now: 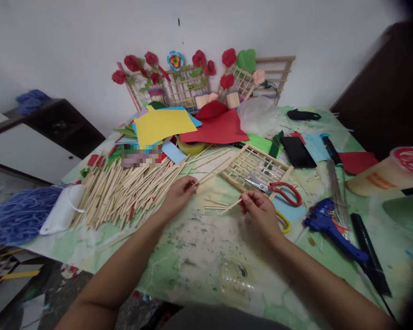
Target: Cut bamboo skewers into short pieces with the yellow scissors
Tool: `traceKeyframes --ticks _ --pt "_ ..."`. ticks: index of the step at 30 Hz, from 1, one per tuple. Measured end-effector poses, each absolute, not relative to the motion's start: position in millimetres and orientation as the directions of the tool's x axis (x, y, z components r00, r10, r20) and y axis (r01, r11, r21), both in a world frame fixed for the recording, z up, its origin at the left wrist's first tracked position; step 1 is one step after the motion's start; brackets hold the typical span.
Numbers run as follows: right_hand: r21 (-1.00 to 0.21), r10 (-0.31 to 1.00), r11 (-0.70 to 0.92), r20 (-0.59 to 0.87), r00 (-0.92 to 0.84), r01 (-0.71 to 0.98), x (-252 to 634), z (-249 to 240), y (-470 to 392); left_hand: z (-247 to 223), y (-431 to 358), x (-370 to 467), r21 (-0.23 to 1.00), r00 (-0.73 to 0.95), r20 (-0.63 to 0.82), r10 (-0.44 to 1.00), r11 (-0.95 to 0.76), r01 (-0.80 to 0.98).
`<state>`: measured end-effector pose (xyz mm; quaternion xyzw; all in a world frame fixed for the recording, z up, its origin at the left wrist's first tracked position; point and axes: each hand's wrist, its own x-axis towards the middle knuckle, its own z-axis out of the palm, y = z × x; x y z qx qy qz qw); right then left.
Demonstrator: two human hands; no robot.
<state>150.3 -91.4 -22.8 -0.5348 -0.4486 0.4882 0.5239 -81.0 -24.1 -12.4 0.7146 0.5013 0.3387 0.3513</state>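
My left hand (181, 194) pinches the near end of a long thin wooden stick (211, 173), which points up and to the right. Between the fingertips of my right hand (259, 208) is a short wooden stick (231, 207), slanting down to the left. A few more short sticks (215, 201) lie on the table just left of it. Behind my right hand rest red-handled scissors (285, 190), their blades over a wooden lattice frame (254, 167). A big pile of wooden sticks (124, 197) spreads to the left of my left hand.
A blue glue gun (335, 231), a black-handled cutter (370, 252), a phone (298, 152) and a drink cup (387, 172) stand or lie at right. Coloured sheets (167, 124) and flower-decorated lattices (187, 87) are at the back. Blue yarn (17, 213) sits at the left edge.
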Motion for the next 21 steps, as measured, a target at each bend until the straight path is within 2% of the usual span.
traceKeyframes --ticks 2,4,9,13,17,21 --pt "-0.999 0.994 0.001 0.006 0.105 0.047 148 -32 -95 -8 -15 -93 0.613 0.232 0.227 0.946 -0.324 0.72" --pt "-0.987 0.996 0.053 0.063 0.062 0.149 147 -42 -97 -6 -9 -104 0.427 0.195 0.265 0.944 -0.296 0.854" --pt "-0.971 0.997 0.077 0.082 0.015 0.226 148 -53 -99 -9 1 -123 0.16 0.029 0.221 0.975 -0.065 0.985" --pt "-0.964 0.996 0.086 0.089 -0.002 0.251 148 -51 -98 -14 7 -130 0.072 -0.006 0.198 0.98 -0.008 0.997" --pt "-0.957 0.996 0.091 0.09 -0.016 0.276 148 -48 -98 -18 10 -132 0.056 0.012 0.199 0.98 -0.023 0.998" --pt "-0.949 0.996 0.091 0.089 -0.022 0.303 148 -47 -99 -16 8 -129 0.037 0.07 0.277 0.958 -0.083 0.996"
